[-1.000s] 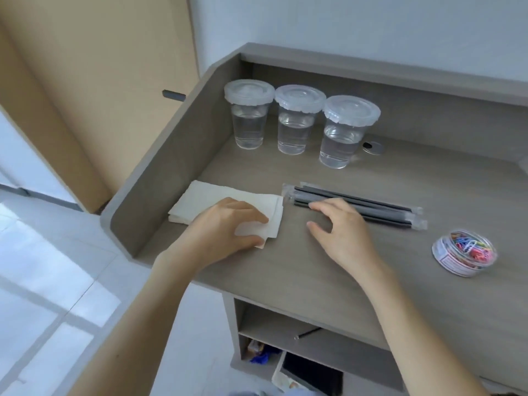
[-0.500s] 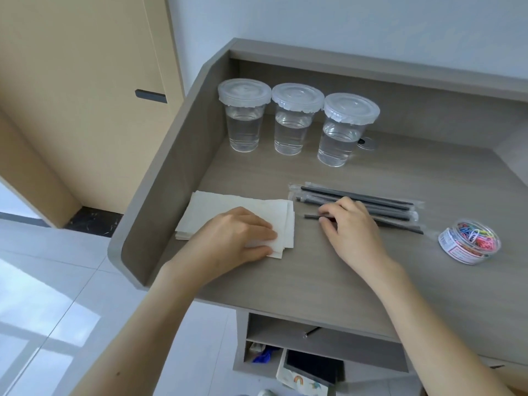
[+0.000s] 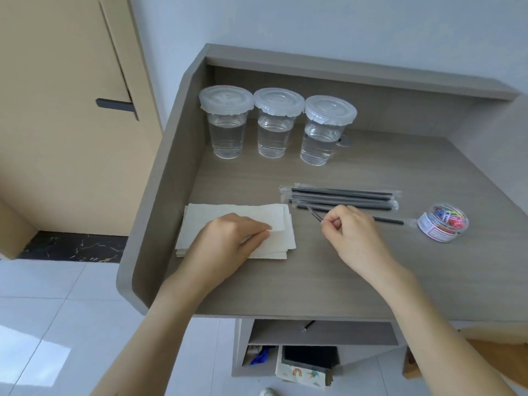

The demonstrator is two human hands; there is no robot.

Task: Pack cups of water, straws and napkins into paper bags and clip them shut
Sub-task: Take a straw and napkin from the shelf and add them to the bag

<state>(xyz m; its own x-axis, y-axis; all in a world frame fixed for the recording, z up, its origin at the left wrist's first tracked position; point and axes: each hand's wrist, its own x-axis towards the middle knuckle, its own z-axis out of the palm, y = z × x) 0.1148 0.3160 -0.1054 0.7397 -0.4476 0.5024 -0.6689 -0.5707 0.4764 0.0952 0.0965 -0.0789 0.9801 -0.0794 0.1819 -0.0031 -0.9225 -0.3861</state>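
Observation:
Three lidded clear cups of water (image 3: 275, 124) stand in a row at the back of the grey desk (image 3: 371, 281). A stack of white napkins (image 3: 228, 215) lies at the left, and my left hand (image 3: 228, 241) rests on it, thumb and fingers pinching the top napkin's edge. Several black wrapped straws (image 3: 343, 197) lie in the middle. My right hand (image 3: 351, 232) pinches the nearest straw (image 3: 388, 220), lifting its left end off the desk. No paper bag is in view.
A small clear tub of coloured paper clips (image 3: 441, 222) sits at the right. The desk has raised walls at the left (image 3: 160, 172) and back. A metal grommet (image 3: 344, 142) lies behind the right cup. Shelves with boxes are below the desk.
My right hand has closed on one straw and drawn it out of the pile toward me, raising its left end. My left hand stays on the napkins. The camera has shifted.

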